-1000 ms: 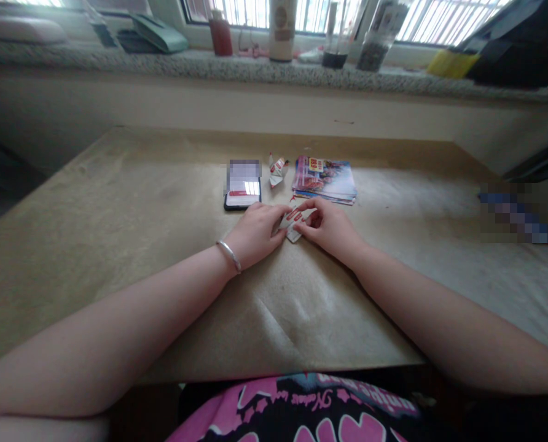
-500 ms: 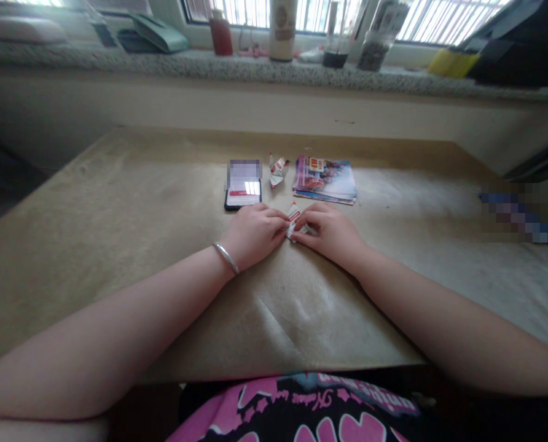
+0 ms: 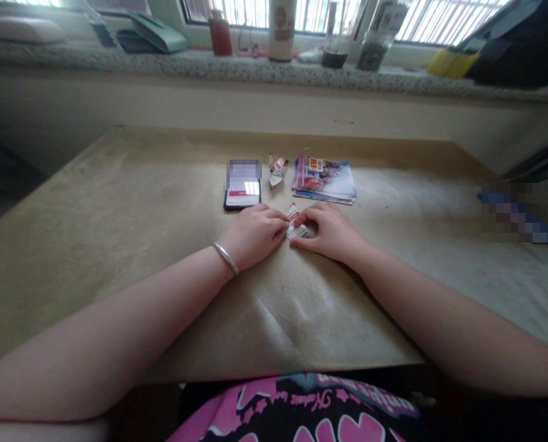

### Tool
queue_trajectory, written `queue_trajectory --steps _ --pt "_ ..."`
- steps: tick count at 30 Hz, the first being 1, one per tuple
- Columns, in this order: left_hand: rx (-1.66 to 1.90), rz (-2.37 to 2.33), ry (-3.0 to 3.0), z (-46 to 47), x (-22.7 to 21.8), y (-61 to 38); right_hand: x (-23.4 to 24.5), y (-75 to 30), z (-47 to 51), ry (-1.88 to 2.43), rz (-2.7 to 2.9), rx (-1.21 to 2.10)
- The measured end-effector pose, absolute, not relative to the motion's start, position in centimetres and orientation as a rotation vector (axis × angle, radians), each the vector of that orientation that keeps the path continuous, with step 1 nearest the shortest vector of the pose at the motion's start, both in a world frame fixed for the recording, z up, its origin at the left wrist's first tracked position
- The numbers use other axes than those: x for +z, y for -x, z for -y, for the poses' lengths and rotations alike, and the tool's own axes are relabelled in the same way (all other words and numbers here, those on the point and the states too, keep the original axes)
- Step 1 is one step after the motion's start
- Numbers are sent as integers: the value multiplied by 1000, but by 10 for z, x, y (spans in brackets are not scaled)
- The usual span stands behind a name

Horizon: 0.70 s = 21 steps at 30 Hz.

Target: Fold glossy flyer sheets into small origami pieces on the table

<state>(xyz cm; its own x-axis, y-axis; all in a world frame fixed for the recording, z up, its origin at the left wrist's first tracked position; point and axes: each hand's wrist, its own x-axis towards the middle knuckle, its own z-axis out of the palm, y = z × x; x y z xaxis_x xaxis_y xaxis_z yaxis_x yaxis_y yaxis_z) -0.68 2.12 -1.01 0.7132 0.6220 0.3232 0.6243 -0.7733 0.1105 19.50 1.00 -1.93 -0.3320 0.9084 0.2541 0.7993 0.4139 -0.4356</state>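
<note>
A small folded piece of red-and-white printed paper (image 3: 295, 222) lies on the brown paper-covered table (image 3: 117, 233), pinched between both hands. My left hand (image 3: 253, 234), with a silver bangle at the wrist, has its fingers curled onto the paper's left side. My right hand (image 3: 332, 232) presses the paper's right side with closed fingers. Most of the paper is hidden under the fingertips.
Behind the hands lie a phone (image 3: 242, 191), another small folded paper figure (image 3: 276, 170) and a stack of colourful leaflets (image 3: 324, 179). A window sill (image 3: 255, 69) at the back carries bottles and jars. A blurred blue object (image 3: 518, 212) lies far right.
The paper has been folded smaller and my two hands have closed in on it; my right hand's fingers now press lower on it.
</note>
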Motion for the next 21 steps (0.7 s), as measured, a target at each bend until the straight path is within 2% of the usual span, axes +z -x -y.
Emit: queue_trajectory --steps 9,15,21 --pt "-522 1041 2888 -19 -7 7 -18 -206 -12 1255 2264 379" --pt "-543 1012 2905 -22 -8 10 -25 -206 -14 1265 2288 202" --pt "-494 1020 2927 -22 -8 9 -25 -204 -14 1231 2307 160"
